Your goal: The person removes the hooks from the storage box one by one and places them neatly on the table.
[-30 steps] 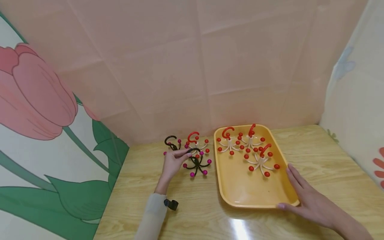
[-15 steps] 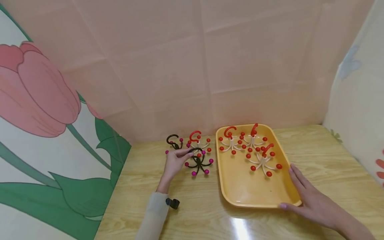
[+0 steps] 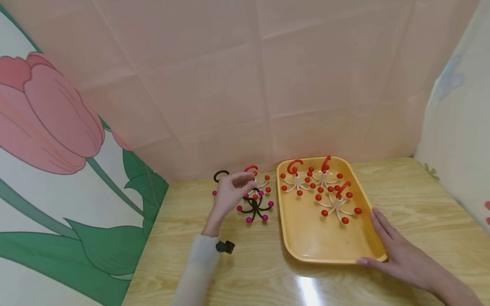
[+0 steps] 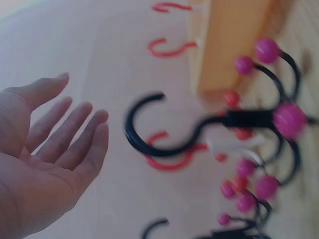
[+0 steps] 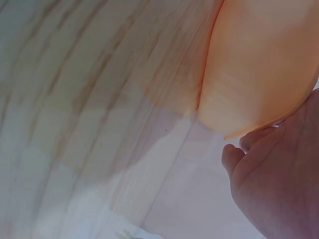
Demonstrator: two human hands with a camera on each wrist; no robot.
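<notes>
My left hand (image 3: 229, 193) is raised with nothing in it. In the left wrist view its fingers (image 4: 82, 117) are loosely bent, apart from the hook of a black multi-arm hanger (image 4: 164, 149). That hanger (image 3: 254, 206) stands on the table, its arms spread and tipped with magenta balls. My right hand (image 3: 405, 259) lies at the near right corner of a yellow tray (image 3: 325, 250), fingers straight along the side and thumb at the front rim. In the tray stand white hangers with red hooks and red balls, the nearest one (image 3: 337, 204) right of centre.
Behind my left hand are another black hanger (image 3: 221, 174), partly hidden, and a white hanger with a red hook (image 3: 250, 168). A pink cloth backdrop (image 3: 199, 106) rises behind the wooden table (image 3: 245, 263). Printed panels flank both sides.
Earlier my left hand pinched the front black hanger's hook. It has let go and lifted slightly up and to the right; the hanger stays standing. My right hand keeps its place at the tray.
</notes>
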